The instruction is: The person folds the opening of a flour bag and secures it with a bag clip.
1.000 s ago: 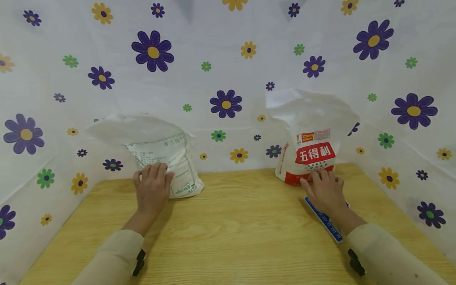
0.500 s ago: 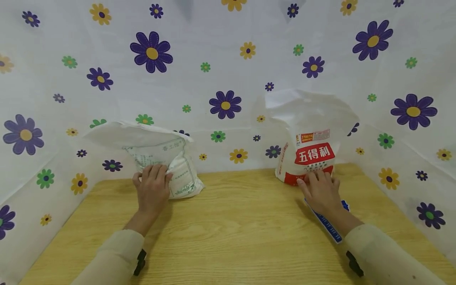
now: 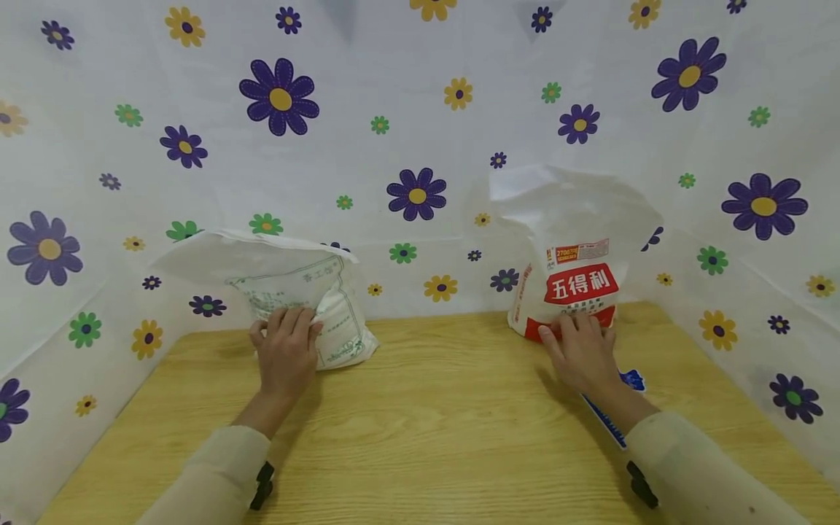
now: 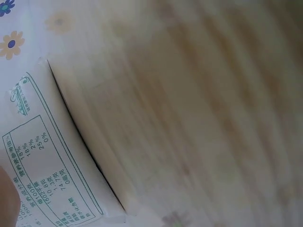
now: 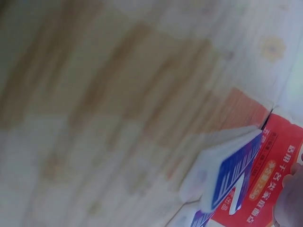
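Observation:
On the left, a white flour bag with green print (image 3: 337,332) stands against the backdrop, its loose top leaning left. My left hand (image 3: 285,350) pinches a fold of its front between thumb and fingers. In the left wrist view the bag (image 4: 52,165) shows a printed nutrition table, with a fingertip at the lower left edge. My right hand (image 3: 580,354) rests its loosely bent fingers on the lower front of a red-and-white flour bag (image 3: 577,284). Under the right wrist lies a blue-and-white flat piece (image 3: 632,380), partly hidden; in the right wrist view this piece (image 5: 236,170) reaches the bag's red front.
The wooden table (image 3: 420,423) spreads between the two bags. A white flowered cloth (image 3: 367,87) hangs behind and along both sides. Dark wrist straps (image 3: 261,485) sit at the sleeves.
The right hand has slid left along the red-and-white bag, uncovering more of the blue piece's far end. The left bag's top has sagged lower; the left hand shifts slightly right.

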`<state>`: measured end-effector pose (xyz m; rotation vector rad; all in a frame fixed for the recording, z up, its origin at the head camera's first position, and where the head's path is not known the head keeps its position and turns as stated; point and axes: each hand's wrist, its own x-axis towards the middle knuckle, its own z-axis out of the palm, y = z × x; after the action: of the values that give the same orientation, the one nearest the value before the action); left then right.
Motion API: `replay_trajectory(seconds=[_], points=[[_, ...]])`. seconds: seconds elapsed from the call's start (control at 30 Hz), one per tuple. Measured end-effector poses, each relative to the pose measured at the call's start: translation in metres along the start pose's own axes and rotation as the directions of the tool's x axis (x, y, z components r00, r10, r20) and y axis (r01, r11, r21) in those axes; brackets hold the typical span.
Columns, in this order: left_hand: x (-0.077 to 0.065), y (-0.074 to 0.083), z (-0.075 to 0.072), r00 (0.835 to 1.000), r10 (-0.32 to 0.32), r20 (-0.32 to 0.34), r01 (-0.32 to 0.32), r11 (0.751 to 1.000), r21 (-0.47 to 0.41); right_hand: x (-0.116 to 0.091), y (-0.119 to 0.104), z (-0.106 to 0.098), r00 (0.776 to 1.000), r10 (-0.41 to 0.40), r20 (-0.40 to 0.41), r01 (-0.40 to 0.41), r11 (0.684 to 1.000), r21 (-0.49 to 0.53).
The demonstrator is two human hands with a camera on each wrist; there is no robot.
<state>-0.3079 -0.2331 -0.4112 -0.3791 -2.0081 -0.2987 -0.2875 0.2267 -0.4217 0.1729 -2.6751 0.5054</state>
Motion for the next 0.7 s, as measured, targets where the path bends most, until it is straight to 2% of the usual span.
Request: replay_trajectory(seconds=[0.1, 0.33, 0.7], points=[[0.0, 0.001, -0.001, 1.0, 0.001, 0.0, -0.001, 1.0, -0.005, 0.001, -0.004, 0.001, 1.0, -0.005, 0.003, 0.005, 1.0, -0.001], [0.001, 0.003, -0.004, 0.999, 0.002, 0.046, -0.001, 1.0, -0.013, 0.001, -0.011, 0.004, 1.0, -0.008, 0.011, 0.008, 1.0, -0.002], [-0.003, 0.007, -0.002, 0.999, 0.003, 0.045, -0.002, 1.0, -0.025, 0.0, -0.018, 0.007, 0.999, -0.03, 0.036, 0.033, 0.996, -0.08]])
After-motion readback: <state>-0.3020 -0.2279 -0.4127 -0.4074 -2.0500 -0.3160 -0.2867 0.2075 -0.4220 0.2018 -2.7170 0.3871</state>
